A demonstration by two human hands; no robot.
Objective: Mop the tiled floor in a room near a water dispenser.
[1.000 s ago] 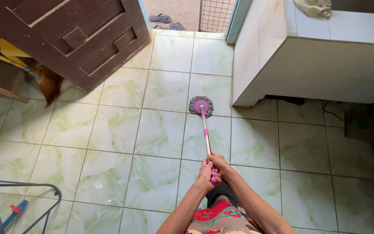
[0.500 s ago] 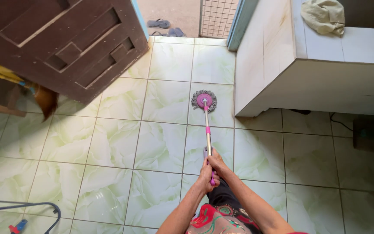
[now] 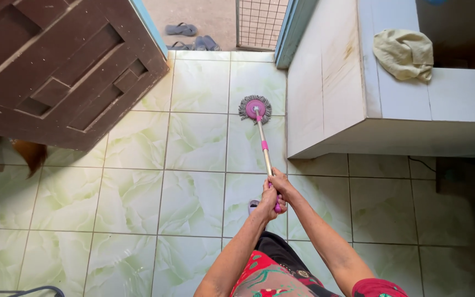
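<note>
Pink-handled mop (image 3: pixel 263 144) was clamped by both hands together, left hand (image 3: pixel 269 199) just below right hand (image 3: pixel 281 183); its round grey-fringed head (image 3: pixel 255 108) lay on green floor tiles (image 3: pixel 193 143) toward twelve o'clock, beside a white counter (image 3: pixel 331 88).

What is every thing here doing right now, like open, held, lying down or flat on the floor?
Pink round mop head with grey fringe: flat on the green tiled floor.
Silver mop pole with pink grip: slanted, held at its near end.
Left hand: closed around the pole.
Right hand: closed around the pole.
Brown panelled wooden door: swung open.
Crumpled beige cloth: lying on the white ledge.
Dark sandals: lying outside the doorway.
</note>
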